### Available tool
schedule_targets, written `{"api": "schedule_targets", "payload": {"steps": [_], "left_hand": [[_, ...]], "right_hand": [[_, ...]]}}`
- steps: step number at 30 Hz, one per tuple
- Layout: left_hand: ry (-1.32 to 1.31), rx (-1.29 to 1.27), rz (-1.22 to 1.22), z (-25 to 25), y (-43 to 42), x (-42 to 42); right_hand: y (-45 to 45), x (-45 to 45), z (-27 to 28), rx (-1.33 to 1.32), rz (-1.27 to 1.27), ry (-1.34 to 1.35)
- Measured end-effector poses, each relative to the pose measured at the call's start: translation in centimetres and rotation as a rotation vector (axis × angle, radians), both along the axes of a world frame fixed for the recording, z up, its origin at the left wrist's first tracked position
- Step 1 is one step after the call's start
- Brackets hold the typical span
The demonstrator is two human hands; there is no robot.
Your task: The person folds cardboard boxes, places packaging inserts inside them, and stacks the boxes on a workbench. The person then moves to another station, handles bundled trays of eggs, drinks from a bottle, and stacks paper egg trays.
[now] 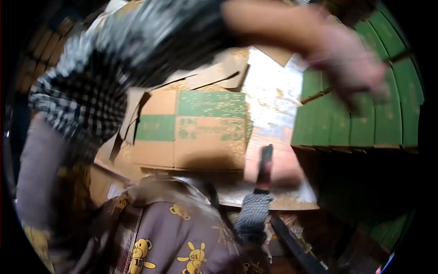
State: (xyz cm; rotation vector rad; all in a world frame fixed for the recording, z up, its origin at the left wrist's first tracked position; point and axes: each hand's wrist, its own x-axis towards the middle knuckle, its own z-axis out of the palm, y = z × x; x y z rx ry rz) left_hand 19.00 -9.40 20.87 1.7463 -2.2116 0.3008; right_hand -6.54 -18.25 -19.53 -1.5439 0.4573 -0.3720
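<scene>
My left arm, in a checkered sleeve, stretches across the top of the head view. Its bare left hand (349,68) is over the row of green boxes (337,121) at the right; motion smears its fingers, so I cannot tell if it touches or holds one. Below centre, my right hand (265,168) comes out of a grey knitted cuff, seen edge-on beside the brown-and-green cardboard box (207,137). A dark, slim shape runs along this hand; whether it is a glove or a held object is unclear. The cardboard box lies flat with its printed side up.
The cardboard box lies on a pale worktop (273,91) strewn with light brown shreds. Loose cardboard pieces (219,73) lie behind it. A dark bar (296,246) slants below the worktop's front edge. Brown boxes (43,45) are stacked at the far left.
</scene>
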Motion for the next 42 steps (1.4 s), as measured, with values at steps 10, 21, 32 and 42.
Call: {"api": "schedule_targets", "payload": {"steps": [10,21,32,42], "left_hand": [[0.605,0.718,1.617,-28.1,41.3,-22.6],[0.406,0.284,0.653,-13.1,43.7,-17.2],[1.398,-0.37,0.612,-9.1,44.4,-9.9],[0.258,0.302,0.954,-11.9,40.1,-7.2]], "right_hand": [[16.4,-4.0,1.2,-0.093,0.299,0.399],[15.8,0.9,25.7,0.407,0.19,-0.167],[23.0,10.8,28.5,-0.284,0.047,-0.257],[31.1,14.7,28.1,-1.282,0.308,-0.625]]}}
